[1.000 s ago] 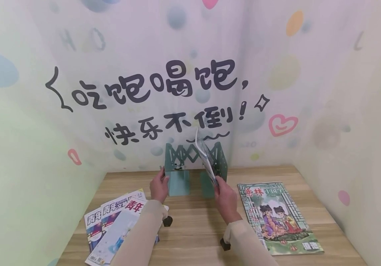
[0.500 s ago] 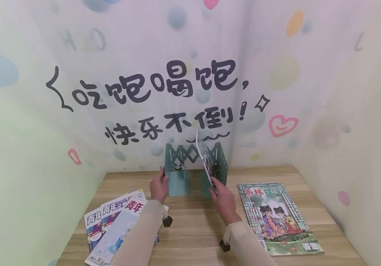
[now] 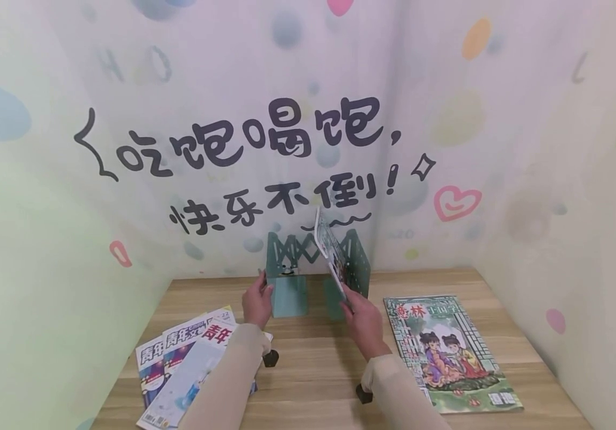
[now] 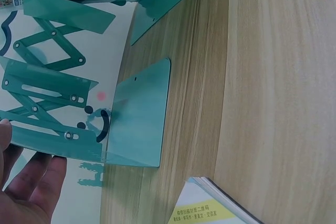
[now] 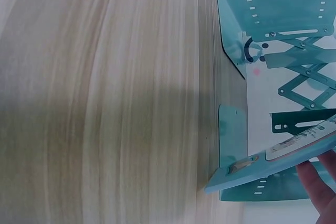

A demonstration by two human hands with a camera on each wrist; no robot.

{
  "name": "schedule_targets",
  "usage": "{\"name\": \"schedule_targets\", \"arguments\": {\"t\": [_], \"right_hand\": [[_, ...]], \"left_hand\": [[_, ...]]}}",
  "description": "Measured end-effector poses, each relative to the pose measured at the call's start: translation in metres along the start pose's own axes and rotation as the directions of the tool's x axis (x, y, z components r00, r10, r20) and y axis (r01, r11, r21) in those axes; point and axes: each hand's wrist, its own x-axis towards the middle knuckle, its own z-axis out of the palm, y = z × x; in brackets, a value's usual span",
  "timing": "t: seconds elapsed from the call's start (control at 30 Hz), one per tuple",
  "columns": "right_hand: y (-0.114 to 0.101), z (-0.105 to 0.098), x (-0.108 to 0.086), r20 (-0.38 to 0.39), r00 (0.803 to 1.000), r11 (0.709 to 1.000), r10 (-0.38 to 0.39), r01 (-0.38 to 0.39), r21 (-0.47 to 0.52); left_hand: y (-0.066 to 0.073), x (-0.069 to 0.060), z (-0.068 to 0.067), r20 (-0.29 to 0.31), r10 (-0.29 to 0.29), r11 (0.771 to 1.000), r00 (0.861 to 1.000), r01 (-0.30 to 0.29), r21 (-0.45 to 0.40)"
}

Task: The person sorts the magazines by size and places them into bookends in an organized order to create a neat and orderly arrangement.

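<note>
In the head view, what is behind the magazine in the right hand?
Behind the magazine, the green bookend shows its right panel and some lattice, with the wall beyond. What the magazine covers cannot be seen.

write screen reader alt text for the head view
A right hand holds a tilted magazine at a green bookend while the left hand grips the bookend's left side. Overlapping magazines lie left and an illustrated magazine right on a wooden table.

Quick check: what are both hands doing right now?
Left hand: gripping the teal expandable bookend by its left side.
Right hand: holding a tilted magazine.
</note>
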Motion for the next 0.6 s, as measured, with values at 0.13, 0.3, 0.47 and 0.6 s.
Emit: {"name": "schedule_targets", "arguments": {"t": [0.13,0.3,0.47,0.6], "right_hand": [[0.0008,0.0003,-0.0004,0.021,1.0,1.0,0.008,-0.008,0.011],[-0.0004,0.0007,-0.0011,0.043,0.999,1.0,0.008,-0.008,0.011],[-0.003,-0.0002,-0.002,0.102,0.992,0.997,0.078,-0.078,-0.01],[-0.0042,-0.0005,-0.002,0.121,0.986,0.994,0.112,-0.111,-0.012]], "left_hand": [[0.0016,-0.0004,-0.0002,-0.004,0.001,1.0,1.0,-0.001,-0.001],[0.002,-0.0012,-0.0004,-0.005,-0.001,1.0,1.0,0.001,0.003],[0.0022,-0.0014,-0.0006,-0.001,0.004,1.0,1.0,-0.004,0.001],[0.0028,-0.0014,-0.0009,-0.001,0.008,1.0,1.0,-0.008,-0.001]]}}
